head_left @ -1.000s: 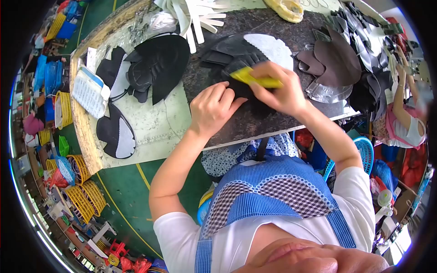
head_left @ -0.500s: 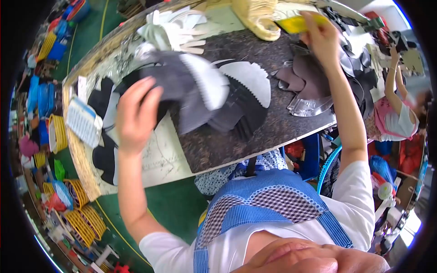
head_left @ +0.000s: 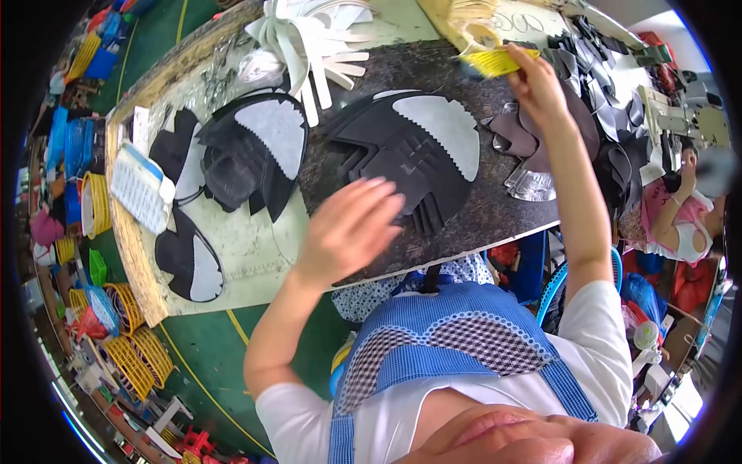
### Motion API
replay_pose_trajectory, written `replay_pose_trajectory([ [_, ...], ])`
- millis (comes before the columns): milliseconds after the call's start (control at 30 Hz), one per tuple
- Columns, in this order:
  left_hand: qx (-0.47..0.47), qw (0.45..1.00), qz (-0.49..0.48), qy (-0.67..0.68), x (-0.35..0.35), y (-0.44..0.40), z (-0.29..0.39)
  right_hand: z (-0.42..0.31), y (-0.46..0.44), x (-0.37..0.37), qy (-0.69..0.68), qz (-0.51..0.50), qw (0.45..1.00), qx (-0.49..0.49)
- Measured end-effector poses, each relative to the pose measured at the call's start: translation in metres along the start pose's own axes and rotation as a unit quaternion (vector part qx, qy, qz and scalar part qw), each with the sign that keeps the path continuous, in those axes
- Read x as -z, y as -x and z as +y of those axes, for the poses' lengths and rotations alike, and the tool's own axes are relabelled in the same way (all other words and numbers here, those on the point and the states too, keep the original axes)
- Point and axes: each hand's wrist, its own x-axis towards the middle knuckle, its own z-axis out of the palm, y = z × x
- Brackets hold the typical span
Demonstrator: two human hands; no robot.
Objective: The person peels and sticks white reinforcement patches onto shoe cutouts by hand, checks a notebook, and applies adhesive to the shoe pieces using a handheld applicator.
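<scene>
My left hand, open with its fingers stretched out and holding nothing, is at the front edge of a fanned stack of black shoe-upper pieces. A white toothed-edge panel shows on that stack, which lies on the dark slab. Farther right, my right hand is closed around a yellow brush, raised over the slab's far edge. To the left is a second pile of black pieces with a similar white panel.
White strips lie at the back. A yellowish container stands behind the brush. Brown pieces and black scraps are on the right. A white-and-blue block sits by the wooden left edge. Another person is at far right.
My left hand has let go of the black piece, which now lies on the left pile, and has moved right to the fanned stack. My right hand with the brush has shifted slightly left and down.
</scene>
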Motion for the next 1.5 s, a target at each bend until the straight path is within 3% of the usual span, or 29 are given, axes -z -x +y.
replay_pose_trajectory([
  [67, 0.015, 0.996, -0.085, -0.030, -0.028, -0.023, 0.010, 0.017, 0.045, -0.044, 0.012, -0.058, 0.998, 0.032],
  [100, 0.025, 0.995, -0.082, -0.054, -0.041, -0.025, 0.007, 0.016, 0.069, -0.068, 0.019, -0.089, 0.995, 0.041],
  [200, 0.052, 0.994, -0.063, -0.070, -0.062, -0.028, 0.000, 0.028, 0.073, -0.083, 0.237, 0.046, 0.947, 0.212],
  [233, 0.053, 0.996, -0.055, -0.054, -0.062, -0.029, -0.001, 0.026, 0.071, -0.083, 0.243, 0.063, 0.946, 0.204],
  [333, 0.065, 0.997, -0.030, -0.020, -0.063, -0.028, -0.002, 0.016, 0.089, -0.128, 0.160, -0.118, 0.973, 0.119],
  [367, 0.068, 0.997, -0.020, -0.019, -0.063, -0.030, -0.002, 0.011, 0.092, -0.141, 0.222, -0.182, 0.947, 0.144],
  [433, 0.085, 0.996, 0.008, 0.006, -0.062, -0.029, 0.000, -0.005, 0.080, -0.146, 0.411, -0.185, 0.844, 0.289],
  [500, 0.110, 0.992, 0.040, 0.055, -0.055, -0.026, -0.003, -0.028, 0.075, -0.131, 0.498, -0.151, 0.832, 0.192],
  [567, 0.124, 0.992, 0.014, 0.023, -0.040, -0.013, -0.004, -0.026, 0.061, -0.085, 0.532, -0.065, 0.826, 0.175],
  [700, 0.047, 0.996, -0.001, -0.077, -0.042, -0.001, -0.008, 0.019, 0.146, -0.044, 0.280, -0.103, 0.950, 0.086],
  [767, 0.020, 0.995, -0.018, -0.099, -0.039, -0.001, -0.009, 0.033, 0.196, -0.041, 0.292, -0.222, 0.922, 0.123],
  [800, 0.009, 0.993, -0.018, -0.113, -0.037, -0.003, -0.010, 0.039, 0.202, -0.035, 0.225, -0.216, 0.939, 0.142],
  [833, 0.001, 0.992, -0.019, -0.127, -0.036, -0.004, -0.008, 0.046, 0.198, -0.030, 0.055, -0.128, 0.985, 0.101],
  [900, 0.004, 0.990, -0.019, -0.138, -0.039, -0.001, -0.006, 0.045, 0.170, -0.017, 0.065, 0.067, 0.988, 0.123],
  [933, 0.005, 0.989, -0.019, -0.146, -0.039, 0.001, -0.006, 0.056, 0.173, -0.011, 0.130, 0.067, 0.982, 0.120],
  [967, 0.000, 0.988, -0.010, -0.153, -0.040, 0.001, -0.007, 0.058, 0.193, -0.012, 0.159, 0.039, 0.981, 0.101],
  [1033, 0.004, 0.985, 0.009, -0.172, -0.044, 0.006, -0.004, 0.054, 0.220, -0.017, 0.177, -0.140, 0.969, 0.101],
  [1067, -0.002, 0.982, 0.022, -0.187, -0.044, 0.006, -0.004, 0.047, 0.223, -0.023, 0.164, -0.159, 0.971, 0.069],
  [1100, 0.008, 0.984, 0.039, -0.175, -0.044, 0.008, -0.004, 0.041, 0.214, -0.025, 0.036, -0.163, 0.985, 0.033],
  [1167, 0.027, 0.986, 0.073, -0.147, -0.044, 0.013, -0.002, 0.018, 0.182, -0.042, -0.006, -0.110, 0.991, 0.073],
  [1233, 0.022, 0.986, 0.087, -0.143, -0.040, 0.012, -0.004, 0.014, 0.164, -0.086, 0.069, -0.120, 0.979, 0.153],
  [1300, 0.028, 0.986, 0.076, -0.142, -0.035, 0.012, -0.003, 0.037, 0.150, -0.098, 0.290, -0.194, 0.887, 0.302],
  [1333, 0.025, 0.986, 0.081, -0.145, -0.034, 0.011, -0.005, 0.047, 0.155, -0.094, 0.287, -0.188, 0.881, 0.326],
  [1400, 0.023, 0.986, 0.099, -0.134, -0.036, 0.008, -0.007, 0.047, 0.172, -0.070, 0.329, -0.196, 0.853, 0.354],
  [1500, -0.022, 0.985, 0.073, -0.157, -0.030, 0.004, -0.010, 0.032, 0.184, -0.038, 0.307, -0.170, 0.894, 0.279],
])
